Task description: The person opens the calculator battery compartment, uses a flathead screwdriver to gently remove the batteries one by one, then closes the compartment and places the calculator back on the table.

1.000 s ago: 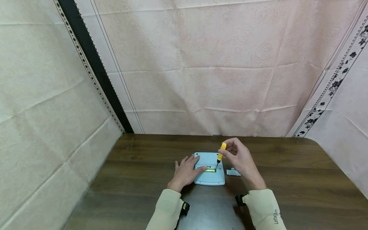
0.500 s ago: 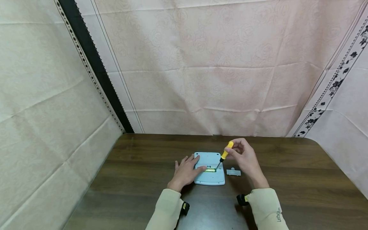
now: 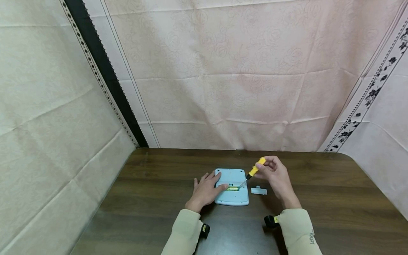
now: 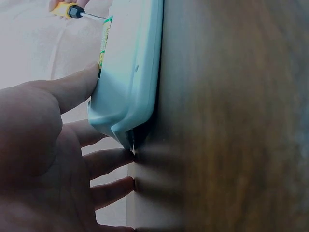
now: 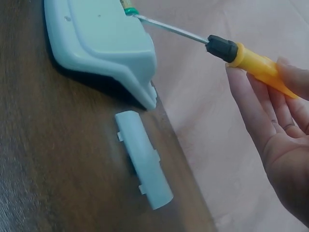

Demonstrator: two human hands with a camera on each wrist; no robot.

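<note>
A light blue device [image 3: 231,198], shaped like a desktop calculator, lies back up on the table with its battery slot uncovered. In that slot sits a green battery [image 3: 233,188], its end showing in the right wrist view. My left hand [image 3: 205,190] rests along the device's left side, thumb over the battery's left end and fingers spread. With my right hand [image 3: 278,179] I pinch the yellow handle of a screwdriver [image 5: 258,67]. The shaft slants down to the left, its tip at the battery's right end. Right of the device lies the light blue battery cover [image 5: 144,159].
A brown wooden table [image 3: 153,198] carries everything. Pale patterned cloth [image 3: 239,88] hangs behind its far edge and along both sides. A black wrist camera [image 3: 271,221] sits under my right sleeve, another camera [image 3: 205,231] under the left.
My right hand has moved right and slightly down, tilting the screwdriver lower while its tip stays by the battery's end. The device has shifted slightly left. My left hand stays put.
</note>
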